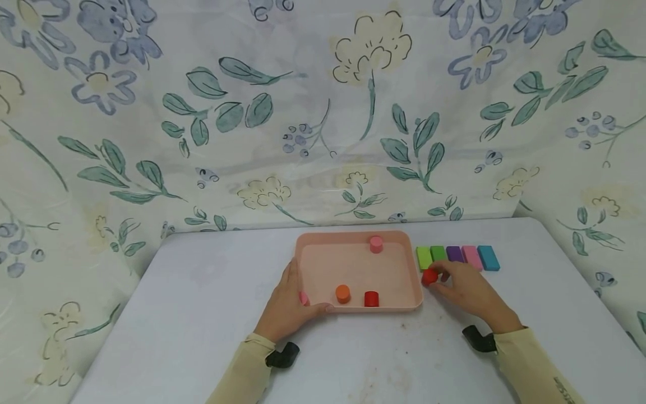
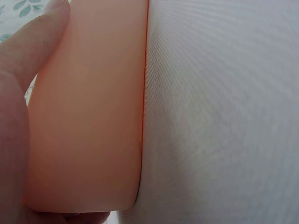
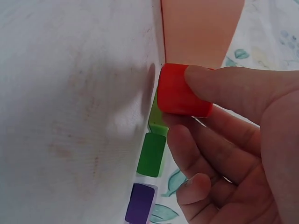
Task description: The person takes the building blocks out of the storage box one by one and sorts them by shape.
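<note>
Between thumb and fingertips, my right hand [image 1: 466, 289] pinches a red cylinder block [image 3: 180, 91], just off the right side of a shallow peach tray [image 1: 333, 264]. In the right wrist view the other fingers curl loosely below the block. My left hand [image 1: 290, 300] grips the tray's near left corner, thumb along the front wall and fingers along the left side. Inside the tray are an orange cylinder [image 1: 342, 293], another red cylinder [image 1: 371, 299] near the front wall and a pink cylinder [image 1: 375, 244] at the back right. A pink piece [image 1: 303, 298] by the left wall is partly hidden by my left hand.
Right of the tray, a row of rectangular blocks stands on the white table [image 1: 227, 280]: light green [image 1: 424, 257], green [image 1: 438, 253], purple [image 1: 455, 253], pink [image 1: 471, 256] and blue [image 1: 488, 257]. A flowered cloth [image 1: 313, 163] hangs behind the table's far edge.
</note>
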### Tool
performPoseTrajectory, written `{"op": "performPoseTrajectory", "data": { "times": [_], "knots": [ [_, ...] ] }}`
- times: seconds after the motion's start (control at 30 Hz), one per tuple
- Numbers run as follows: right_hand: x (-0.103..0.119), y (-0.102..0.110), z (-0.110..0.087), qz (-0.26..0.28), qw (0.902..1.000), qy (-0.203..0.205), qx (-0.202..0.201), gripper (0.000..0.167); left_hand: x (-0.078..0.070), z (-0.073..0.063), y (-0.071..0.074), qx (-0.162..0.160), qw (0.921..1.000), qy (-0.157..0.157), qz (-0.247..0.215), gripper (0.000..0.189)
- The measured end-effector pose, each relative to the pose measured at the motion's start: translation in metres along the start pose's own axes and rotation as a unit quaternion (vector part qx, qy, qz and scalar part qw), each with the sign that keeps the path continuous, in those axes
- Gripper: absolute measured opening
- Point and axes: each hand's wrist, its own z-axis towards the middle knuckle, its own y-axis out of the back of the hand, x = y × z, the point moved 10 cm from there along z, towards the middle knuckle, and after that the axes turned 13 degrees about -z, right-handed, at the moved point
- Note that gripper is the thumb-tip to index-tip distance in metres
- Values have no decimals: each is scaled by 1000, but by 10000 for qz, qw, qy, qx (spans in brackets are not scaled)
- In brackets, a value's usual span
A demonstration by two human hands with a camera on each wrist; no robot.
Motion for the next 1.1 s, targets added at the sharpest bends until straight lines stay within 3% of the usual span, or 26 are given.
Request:
{"op": "performPoseTrajectory", "data": {
  "times": [0.5,1.1],
  "knots": [
    [-1,-5,-1,-71,9997,-20,217,39,-1,0,0,11,10000,3,53,132],
    [24,24,-13,-194,9990,-109,-389,44,-1,0,0,38,9999,34,86,131]
  ]
}}
